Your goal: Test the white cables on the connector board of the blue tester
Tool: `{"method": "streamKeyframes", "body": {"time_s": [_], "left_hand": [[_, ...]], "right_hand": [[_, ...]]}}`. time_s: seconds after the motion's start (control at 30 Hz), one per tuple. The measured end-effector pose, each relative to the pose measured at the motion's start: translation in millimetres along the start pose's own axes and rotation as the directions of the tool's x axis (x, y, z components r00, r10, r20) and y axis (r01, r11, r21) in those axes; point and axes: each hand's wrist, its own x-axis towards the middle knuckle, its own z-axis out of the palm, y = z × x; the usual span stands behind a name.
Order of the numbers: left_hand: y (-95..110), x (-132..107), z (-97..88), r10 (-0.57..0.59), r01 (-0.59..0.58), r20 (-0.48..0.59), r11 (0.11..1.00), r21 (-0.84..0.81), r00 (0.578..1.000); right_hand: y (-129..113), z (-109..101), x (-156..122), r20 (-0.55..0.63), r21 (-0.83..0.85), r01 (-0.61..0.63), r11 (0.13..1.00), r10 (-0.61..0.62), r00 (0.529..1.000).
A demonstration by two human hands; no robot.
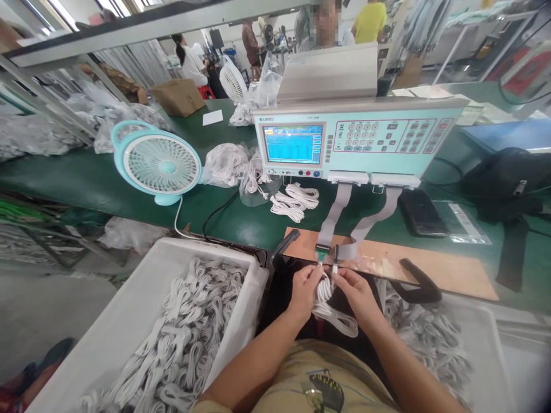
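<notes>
My left hand [306, 285] and my right hand [353, 288] are both closed on a coiled white cable [331, 312] that hangs in a loop over my lap. Each hand pinches one end plug, pressed up against the small connector fixture [328, 253] at the near edge of a brown board [430, 269]. Two grey ribbon cables [338, 209] rise from the fixture to a pale green tester [353, 137] with a lit blue screen.
A white bin [142, 298] of coiled white cables stands at my left; another bin [486, 344] of them is at my right. A teal desk fan [157, 163], bagged cables [226, 163], a loose cable bundle [295, 202] and a black bag [508, 180] sit on the green bench. People work behind.
</notes>
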Motion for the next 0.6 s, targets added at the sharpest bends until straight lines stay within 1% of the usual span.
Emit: {"method": "streamKeyframes", "body": {"time_s": [0.1,0.17,0.33,0.4,0.5,0.6], "left_hand": [[-1,1,0.8,-0.001,0.001,0.011,0.999,-0.034,1.0],[-2,2,-0.1,0.008,-0.008,-0.001,1.0,-0.016,1.0],[-3,4,0.6,0.042,-0.042,0.005,0.998,0.049,0.999],[1,5,3.3,0.056,-0.057,0.023,0.998,0.038,0.998],[6,7,7.2,0.039,-0.039,0.054,0.999,0.0,0.998],[8,8,7.9,0.039,-0.038,0.08,0.999,-0.012,0.996]], "right_hand": [[-3,2,0,0.015,0.028,0.004,1.0,-0.005,1.0],[-4,4,-1,0.02,0.042,0.004,0.999,-0.005,1.0],[-1,6,-1,-0.047,0.018,-0.009,1.0,0.01,0.999],[0,6,1,-0.06,0.014,-0.005,1.0,0.005,0.998],[1,7,5,-0.099,-0.007,0.013,1.0,-0.013,0.995],[3,8,7,-0.124,-0.02,0.028,0.999,-0.03,0.992]]}}
